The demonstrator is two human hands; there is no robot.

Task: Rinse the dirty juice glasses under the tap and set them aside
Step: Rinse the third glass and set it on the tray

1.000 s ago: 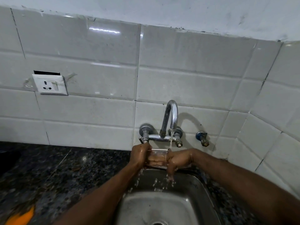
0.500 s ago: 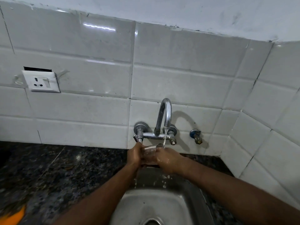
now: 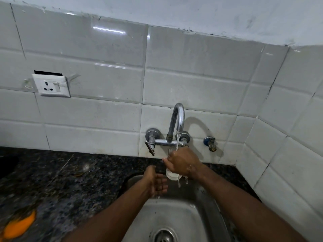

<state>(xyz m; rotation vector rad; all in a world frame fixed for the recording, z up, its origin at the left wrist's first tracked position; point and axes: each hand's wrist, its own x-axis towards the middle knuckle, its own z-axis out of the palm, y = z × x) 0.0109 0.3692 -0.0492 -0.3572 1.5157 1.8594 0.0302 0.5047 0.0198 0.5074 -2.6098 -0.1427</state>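
Note:
My right hand (image 3: pixel 181 163) grips a clear juice glass (image 3: pixel 172 175) upright under the chrome tap (image 3: pixel 177 123). Only the glass's base and a bit of its rim show past my fingers. Water runs from the spout onto the rim and my knuckles, and drips off below into the steel sink (image 3: pixel 188 222). My left hand (image 3: pixel 157 183) hangs lower left of the glass over the sink, fingers relaxed and empty, not touching the glass.
A dark speckled counter (image 3: pixel 57 186) lies left of the sink, with an orange thing (image 3: pixel 18 226) near its front left. A wall socket (image 3: pixel 51 86) sits on the white tiles. A small blue valve (image 3: pixel 210 143) sticks out right of the tap.
My left hand has let go of the glass and dropped below it. The right hand now holds the glass alone, turned upright under the stream.

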